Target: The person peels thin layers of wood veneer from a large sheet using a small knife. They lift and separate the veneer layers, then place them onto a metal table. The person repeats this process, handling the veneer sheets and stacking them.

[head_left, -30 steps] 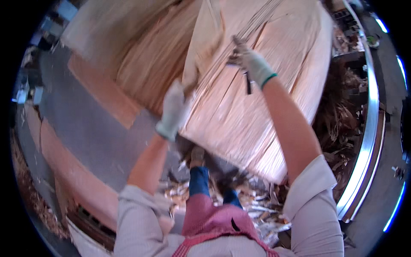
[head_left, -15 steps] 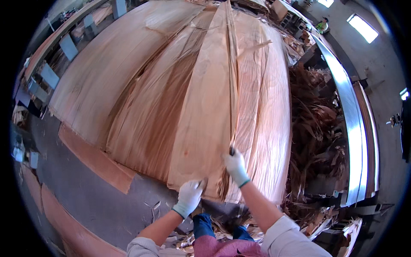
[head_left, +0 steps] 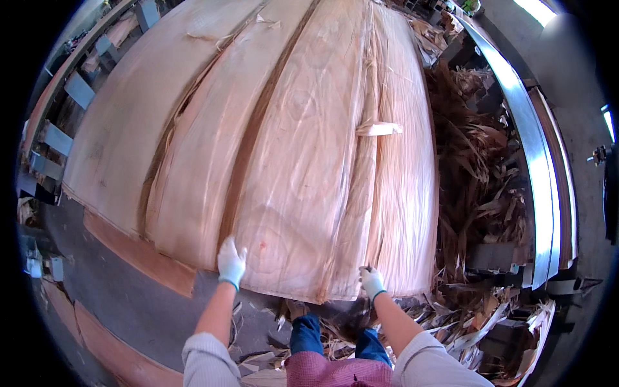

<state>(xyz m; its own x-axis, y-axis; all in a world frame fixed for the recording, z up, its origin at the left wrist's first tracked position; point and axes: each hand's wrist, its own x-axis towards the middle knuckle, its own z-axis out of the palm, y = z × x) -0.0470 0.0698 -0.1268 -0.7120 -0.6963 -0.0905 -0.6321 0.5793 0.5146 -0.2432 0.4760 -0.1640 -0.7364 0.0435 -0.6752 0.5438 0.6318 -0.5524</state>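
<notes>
A broad stack of thin wood veneer sheets [head_left: 290, 161] lies in front of me, its long strips running away from me. My left hand [head_left: 231, 261], in a white glove with a green cuff, is at the near left corner of a pale strip with a knot; its fingers are extended and the thumb apart. My right hand [head_left: 372, 282], gloved alike, is closed at the stack's near edge on a small dark tool [head_left: 369, 267], mostly hidden by the fingers. A narrow torn veneer piece [head_left: 380, 129] lies across the strips farther up.
Brown veneer scraps [head_left: 467, 148] fill the space right of the stack, beside a long shiny metal rail [head_left: 532, 161]. More scraps [head_left: 480, 322] litter the floor around my legs. A brown sheet [head_left: 138, 248] sticks out at the near left. Grey blocks [head_left: 78, 89] line a frame on the left.
My left hand has moved left along the near edge, and its fingers have opened. My right hand has come nearer to me and slightly right. The knotted strip has shifted left and toward me.
</notes>
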